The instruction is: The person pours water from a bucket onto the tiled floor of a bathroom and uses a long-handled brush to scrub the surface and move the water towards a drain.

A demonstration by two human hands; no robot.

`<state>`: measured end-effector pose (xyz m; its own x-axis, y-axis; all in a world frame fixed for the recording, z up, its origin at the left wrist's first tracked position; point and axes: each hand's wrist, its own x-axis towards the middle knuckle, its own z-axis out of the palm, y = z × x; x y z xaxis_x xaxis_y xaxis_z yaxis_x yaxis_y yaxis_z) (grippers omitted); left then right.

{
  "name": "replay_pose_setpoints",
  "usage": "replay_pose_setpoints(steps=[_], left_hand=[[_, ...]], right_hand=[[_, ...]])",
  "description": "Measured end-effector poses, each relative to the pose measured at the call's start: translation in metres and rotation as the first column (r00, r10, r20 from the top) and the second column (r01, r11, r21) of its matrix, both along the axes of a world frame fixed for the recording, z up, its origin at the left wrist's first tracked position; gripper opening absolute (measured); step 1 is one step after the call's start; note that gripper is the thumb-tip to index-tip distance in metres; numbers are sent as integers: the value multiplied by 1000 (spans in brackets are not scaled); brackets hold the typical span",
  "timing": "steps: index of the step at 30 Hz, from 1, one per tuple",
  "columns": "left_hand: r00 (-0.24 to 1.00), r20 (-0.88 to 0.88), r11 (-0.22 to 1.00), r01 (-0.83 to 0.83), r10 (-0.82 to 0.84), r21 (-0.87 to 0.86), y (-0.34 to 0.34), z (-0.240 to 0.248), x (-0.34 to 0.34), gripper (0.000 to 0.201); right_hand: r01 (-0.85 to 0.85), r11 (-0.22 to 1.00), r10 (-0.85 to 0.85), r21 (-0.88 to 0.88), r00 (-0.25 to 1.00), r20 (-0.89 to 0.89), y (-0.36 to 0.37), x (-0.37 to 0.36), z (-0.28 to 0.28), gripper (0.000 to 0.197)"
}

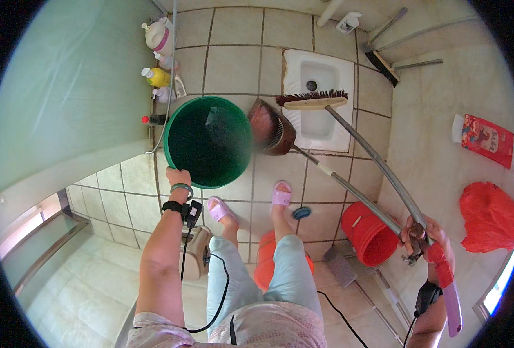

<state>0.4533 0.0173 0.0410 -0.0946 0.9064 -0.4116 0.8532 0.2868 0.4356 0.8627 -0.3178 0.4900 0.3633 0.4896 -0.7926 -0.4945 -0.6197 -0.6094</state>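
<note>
Left fingers [177,175] gripping green bucket [225,103] at its near rim, right fingers [408,234] clasping handles of broom [312,104] and dustpan [264,129]

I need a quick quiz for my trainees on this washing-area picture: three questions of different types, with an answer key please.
1. Multiple choice: What does the left hand hold?
A) The red bucket
B) The rim of the green tub
C) A pink slipper

2. True or false: The right hand is holding nothing.

3. Fill in the blank: In the picture, the yellow bottle is to the ____ of the white squat toilet.

Key:
1. B
2. False; it grips the broom and the dustpan by their long handles.
3. left
</note>
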Motion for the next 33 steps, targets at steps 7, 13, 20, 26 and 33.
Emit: replay_pose_setpoints(steps=[7,13,20,26,33], left_hand=[[997,-6,996,-75,76,48,-15,-9,6,25],[992,44,991,-119,116,66,-36,2,20,24],[995,-95,999,9,-6,33,-36,5,29,36],[989,-143,997,-30,41,75,-46,26,91,34],[958,-283,988,84,-44,128,-33,17,106,33]], right_hand=[[19,1000,-19,6,1000,-4,-15,5,1,51],[23,1000,-23,-2,1000,0,-32,9,1,53],[6,999,-3,36,997,-82,-47,16,-12,54],[-28,993,58,119,963,-264,-85,34,-27,56],[85,996,-84,-15,996,6,-57,5,-11,58]])
